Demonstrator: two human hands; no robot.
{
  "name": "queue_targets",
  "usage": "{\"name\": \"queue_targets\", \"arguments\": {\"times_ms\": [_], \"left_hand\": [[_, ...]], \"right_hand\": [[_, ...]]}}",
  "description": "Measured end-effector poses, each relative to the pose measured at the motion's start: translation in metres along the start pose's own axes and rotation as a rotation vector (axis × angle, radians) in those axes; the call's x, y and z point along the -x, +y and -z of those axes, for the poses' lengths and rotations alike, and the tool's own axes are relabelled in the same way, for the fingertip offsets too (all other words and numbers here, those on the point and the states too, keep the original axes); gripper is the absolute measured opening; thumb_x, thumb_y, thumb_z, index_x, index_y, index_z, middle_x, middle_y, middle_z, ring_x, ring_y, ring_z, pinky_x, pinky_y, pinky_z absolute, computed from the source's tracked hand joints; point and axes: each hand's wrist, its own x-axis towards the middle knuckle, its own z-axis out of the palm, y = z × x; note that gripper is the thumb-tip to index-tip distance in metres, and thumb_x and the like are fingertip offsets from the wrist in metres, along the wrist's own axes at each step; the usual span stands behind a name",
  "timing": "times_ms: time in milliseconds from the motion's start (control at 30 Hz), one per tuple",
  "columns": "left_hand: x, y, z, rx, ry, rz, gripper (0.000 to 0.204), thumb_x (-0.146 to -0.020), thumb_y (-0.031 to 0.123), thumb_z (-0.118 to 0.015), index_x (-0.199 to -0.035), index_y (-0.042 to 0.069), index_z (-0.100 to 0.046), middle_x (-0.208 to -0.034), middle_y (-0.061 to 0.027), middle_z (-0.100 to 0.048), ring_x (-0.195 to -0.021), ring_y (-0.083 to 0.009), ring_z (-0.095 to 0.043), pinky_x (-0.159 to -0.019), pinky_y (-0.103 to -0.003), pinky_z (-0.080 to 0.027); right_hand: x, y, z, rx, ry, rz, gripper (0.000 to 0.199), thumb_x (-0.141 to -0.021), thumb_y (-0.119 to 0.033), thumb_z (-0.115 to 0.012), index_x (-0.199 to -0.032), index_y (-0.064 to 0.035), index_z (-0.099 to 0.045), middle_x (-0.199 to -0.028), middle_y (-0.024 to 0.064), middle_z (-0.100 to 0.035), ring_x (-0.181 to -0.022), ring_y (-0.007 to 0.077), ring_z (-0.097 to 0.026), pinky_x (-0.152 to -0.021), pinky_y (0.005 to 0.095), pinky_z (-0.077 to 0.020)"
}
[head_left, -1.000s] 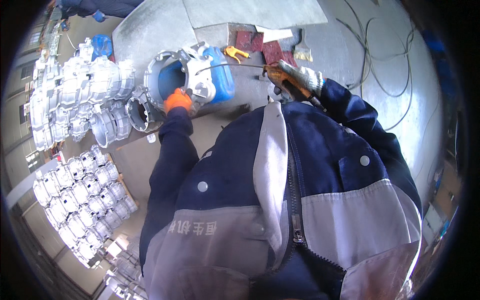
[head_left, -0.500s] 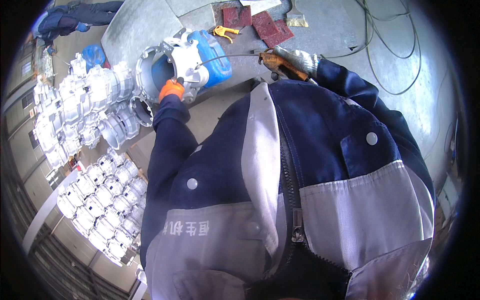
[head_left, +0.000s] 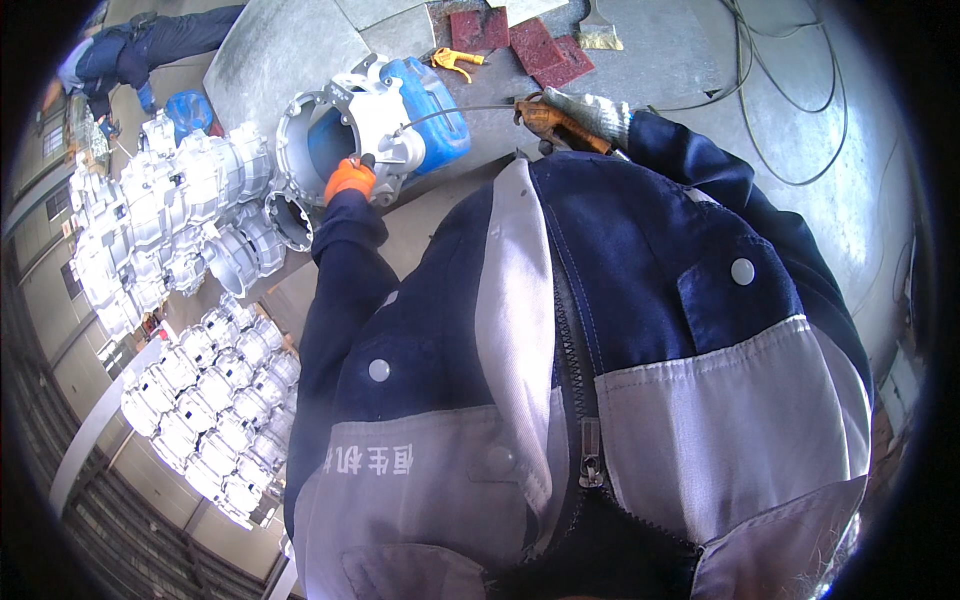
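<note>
At about eleven o'clock in the view, the left hand [head_left: 350, 180], in an orange glove, is closed on the lower edge of a silver cast-metal housing [head_left: 375, 115] that lies on its side on the grey desk [head_left: 290, 50]. The housing's round flange opening faces ten o'clock, and blue shows inside it and behind it, where a blue container [head_left: 435, 100] sits against the casting.

At roughly one o'clock, the right hand [head_left: 575, 115], in a pale knit glove with orange on the palm, is wrapped around a slim tool [head_left: 545, 118]; a thin hose or rod runs from it toward the housing, though the tool's exact kind is hard to make out.

At nine o'clock, rows of similar silver castings [head_left: 170, 220] stand packed together. At twelve o'clock, red abrasive pads [head_left: 520, 40], a yellow air gun [head_left: 460, 60] and a scraper [head_left: 600, 30] lie on the desk. Black cable [head_left: 800, 110] loops at two o'clock.
</note>
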Motion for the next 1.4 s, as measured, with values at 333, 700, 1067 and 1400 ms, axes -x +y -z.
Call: {"name": "queue_targets", "arguments": {"times_ms": [333,700,1067,1400], "left_hand": [[-0.014,-0.010,0.005,0.010,-0.103,-0.119,0.057,-0.084,0.053,-0.044,-0.115,0.007,-0.054,-0.105,-0.0251,-0.060,-0.101,-0.0391,-0.056,-0.086,-0.043,-0.044],[-0.046,0.025,0.012,0.368,-0.003,-0.128,0.082,-0.066,0.045,-0.074,-0.126,-0.001,-0.043,-0.115,-0.0230,-0.057,-0.109,-0.0345,-0.054,-0.089,-0.036,-0.042],[0.026,-0.018,-0.015,0.157,-0.083,-0.309,0.060,-0.069,0.022,-0.069,-0.124,0.008,-0.048,-0.112,-0.0212,-0.058,-0.107,-0.0368,-0.053,-0.092,-0.039,-0.042],[0.071,-0.016,0.003,0.042,0.202,-0.319,0.030,-0.066,0.022,-0.065,-0.093,0.011,-0.059,-0.092,-0.0108,-0.063,-0.092,-0.0294,-0.057,-0.081,-0.041,-0.042]], "right_hand": [[-0.058,0.051,0.029,0.303,0.031,0.269,0.046,-0.096,-0.046,-0.034,-0.114,-0.0107,-0.057,-0.087,0.0045,-0.064,-0.068,0.0114,-0.061,-0.064,0.0235,-0.0500],[0.021,-0.029,-0.008,-0.346,0.291,0.146,0.062,-0.084,-0.060,-0.049,-0.112,-0.0053,-0.057,-0.089,0.0082,-0.062,-0.072,0.0134,-0.059,-0.062,0.0257,-0.0505],[-0.070,-0.097,-0.125,0.094,-0.256,0.243,0.044,-0.088,-0.043,-0.055,-0.111,-0.0059,-0.057,-0.095,0.0080,-0.059,-0.083,0.0134,-0.058,-0.071,0.0279,-0.0499],[-0.106,-0.116,-0.182,1.069,-0.004,0.421,0.051,-0.089,-0.042,-0.048,-0.129,-0.0109,-0.041,-0.084,0.0211,-0.061,-0.081,0.0352,-0.060,-0.074,0.0405,-0.0462]]}}
